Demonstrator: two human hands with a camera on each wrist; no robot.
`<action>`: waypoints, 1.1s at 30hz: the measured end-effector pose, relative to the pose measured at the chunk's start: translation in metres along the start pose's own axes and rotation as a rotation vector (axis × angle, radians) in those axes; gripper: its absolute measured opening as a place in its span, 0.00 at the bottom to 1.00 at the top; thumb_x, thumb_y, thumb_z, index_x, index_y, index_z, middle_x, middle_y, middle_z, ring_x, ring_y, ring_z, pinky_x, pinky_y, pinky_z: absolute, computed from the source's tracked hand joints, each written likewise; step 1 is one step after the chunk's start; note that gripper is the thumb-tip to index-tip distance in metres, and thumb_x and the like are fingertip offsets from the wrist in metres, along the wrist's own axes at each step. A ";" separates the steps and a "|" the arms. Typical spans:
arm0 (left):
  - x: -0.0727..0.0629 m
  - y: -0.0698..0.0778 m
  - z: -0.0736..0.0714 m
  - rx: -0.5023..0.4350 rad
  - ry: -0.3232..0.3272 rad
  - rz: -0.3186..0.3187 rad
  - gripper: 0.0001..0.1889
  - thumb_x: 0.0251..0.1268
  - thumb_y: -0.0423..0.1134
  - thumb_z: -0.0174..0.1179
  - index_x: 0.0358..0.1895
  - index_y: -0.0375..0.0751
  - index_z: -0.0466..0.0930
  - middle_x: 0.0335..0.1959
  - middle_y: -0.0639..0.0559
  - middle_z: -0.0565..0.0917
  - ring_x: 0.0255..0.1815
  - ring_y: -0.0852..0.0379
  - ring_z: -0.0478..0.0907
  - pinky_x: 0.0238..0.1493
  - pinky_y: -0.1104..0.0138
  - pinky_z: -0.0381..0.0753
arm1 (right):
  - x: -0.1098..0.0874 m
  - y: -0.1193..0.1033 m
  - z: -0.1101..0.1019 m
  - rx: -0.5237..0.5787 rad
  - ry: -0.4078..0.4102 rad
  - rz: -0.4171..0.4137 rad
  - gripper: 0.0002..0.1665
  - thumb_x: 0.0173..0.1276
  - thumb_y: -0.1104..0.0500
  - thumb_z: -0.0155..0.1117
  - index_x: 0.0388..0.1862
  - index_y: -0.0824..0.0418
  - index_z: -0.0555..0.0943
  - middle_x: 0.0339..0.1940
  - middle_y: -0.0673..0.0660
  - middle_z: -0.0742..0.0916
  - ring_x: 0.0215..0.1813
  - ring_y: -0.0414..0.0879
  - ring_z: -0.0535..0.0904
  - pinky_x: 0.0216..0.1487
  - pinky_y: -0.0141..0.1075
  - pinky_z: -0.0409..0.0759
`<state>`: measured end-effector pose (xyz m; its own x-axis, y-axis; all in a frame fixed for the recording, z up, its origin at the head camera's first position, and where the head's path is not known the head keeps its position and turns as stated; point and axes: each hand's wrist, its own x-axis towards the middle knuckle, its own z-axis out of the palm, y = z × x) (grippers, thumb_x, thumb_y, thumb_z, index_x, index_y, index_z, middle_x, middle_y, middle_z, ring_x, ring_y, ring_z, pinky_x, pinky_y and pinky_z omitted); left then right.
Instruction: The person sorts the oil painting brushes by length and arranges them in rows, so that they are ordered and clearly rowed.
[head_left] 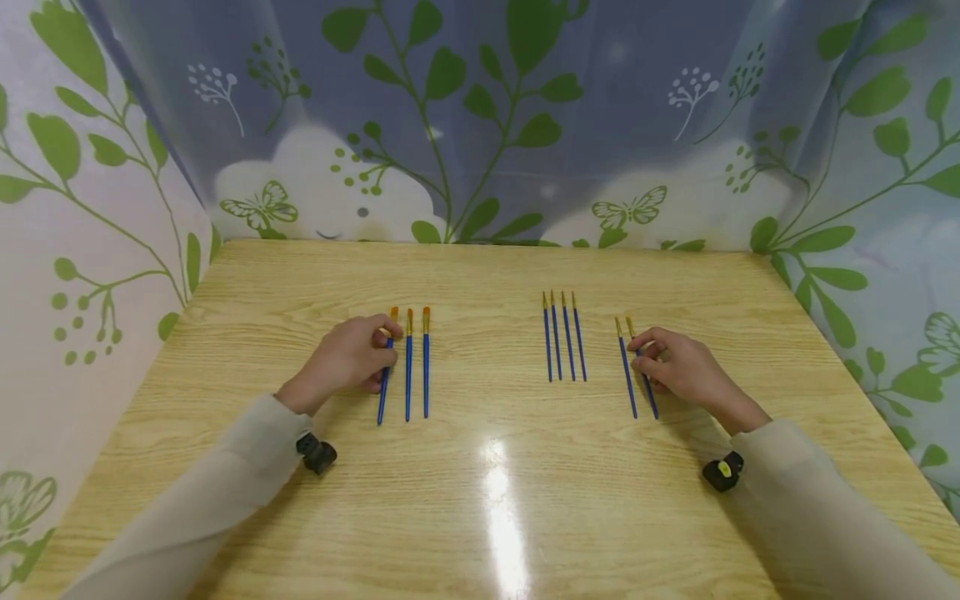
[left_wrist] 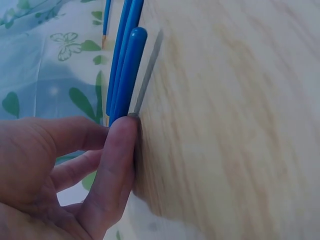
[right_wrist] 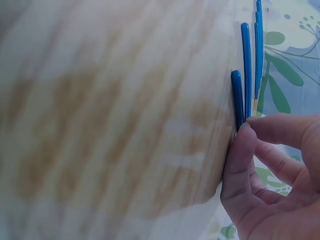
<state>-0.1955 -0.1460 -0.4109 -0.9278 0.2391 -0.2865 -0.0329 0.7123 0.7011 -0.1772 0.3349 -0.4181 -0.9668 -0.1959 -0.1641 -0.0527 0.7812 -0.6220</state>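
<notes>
My left hand (head_left: 352, 354) pinches a blue-handled paintbrush (head_left: 384, 383) between thumb and fingers. That brush is the leftmost of three with broad orange-brown bristles, and its handle end (left_wrist: 134, 55) stands a little off the table in the left wrist view. Beside it lie the middle paintbrush (head_left: 408, 383) and the right one (head_left: 426, 379), roughly parallel. Over on the right, my right hand (head_left: 678, 367) has thumb and forefinger at a thinner blue paintbrush (head_left: 649, 398), seemingly pinching it; fingertips cover part of its handle (right_wrist: 236, 95). Another thin paintbrush (head_left: 628, 383) lies just left of it.
Several thin paintbrushes (head_left: 558, 342) lie side by side right of the table's middle, bristles pointing away. The wood-grain table (head_left: 450, 500) reaches back to a leaf-patterned curtain (head_left: 480, 125), which also hangs along both sides. A wrist camera (head_left: 317, 454) sits below the left sleeve.
</notes>
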 end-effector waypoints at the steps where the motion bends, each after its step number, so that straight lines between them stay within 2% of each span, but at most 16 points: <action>1: 0.000 0.000 0.000 0.007 -0.001 0.003 0.20 0.81 0.34 0.58 0.70 0.39 0.78 0.54 0.40 0.78 0.30 0.54 0.84 0.32 0.64 0.90 | 0.000 0.000 0.000 0.000 -0.001 0.001 0.16 0.85 0.60 0.63 0.65 0.66 0.81 0.49 0.66 0.87 0.31 0.45 0.82 0.31 0.36 0.82; 6: 0.000 0.001 0.000 0.046 -0.007 0.021 0.20 0.82 0.35 0.59 0.71 0.38 0.78 0.56 0.39 0.79 0.27 0.56 0.84 0.31 0.65 0.88 | 0.001 0.001 0.001 0.009 -0.006 0.009 0.17 0.85 0.59 0.63 0.66 0.65 0.81 0.50 0.66 0.87 0.32 0.46 0.84 0.32 0.36 0.83; 16: 0.002 0.000 0.001 0.040 -0.010 0.009 0.20 0.83 0.37 0.62 0.72 0.39 0.78 0.62 0.37 0.79 0.25 0.56 0.85 0.33 0.64 0.89 | 0.001 0.001 0.001 0.034 -0.007 0.024 0.18 0.85 0.58 0.62 0.67 0.64 0.80 0.53 0.68 0.86 0.35 0.46 0.86 0.34 0.36 0.85; 24: 0.002 -0.002 0.001 0.042 0.002 0.025 0.21 0.83 0.38 0.62 0.73 0.39 0.78 0.59 0.37 0.80 0.24 0.56 0.84 0.32 0.64 0.88 | -0.001 0.002 -0.001 0.059 -0.002 0.029 0.20 0.86 0.56 0.62 0.69 0.66 0.79 0.55 0.68 0.85 0.37 0.47 0.85 0.37 0.36 0.87; 33: 0.002 -0.003 -0.001 0.054 0.042 0.049 0.20 0.84 0.40 0.61 0.71 0.38 0.79 0.55 0.39 0.85 0.21 0.56 0.86 0.32 0.63 0.88 | -0.001 0.004 -0.006 0.051 0.066 0.013 0.22 0.90 0.53 0.56 0.68 0.68 0.79 0.55 0.71 0.86 0.35 0.46 0.86 0.35 0.37 0.86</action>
<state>-0.1973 -0.1484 -0.4130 -0.9427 0.2472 -0.2242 0.0317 0.7353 0.6770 -0.1779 0.3422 -0.4155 -0.9818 -0.1452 -0.1227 -0.0289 0.7518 -0.6587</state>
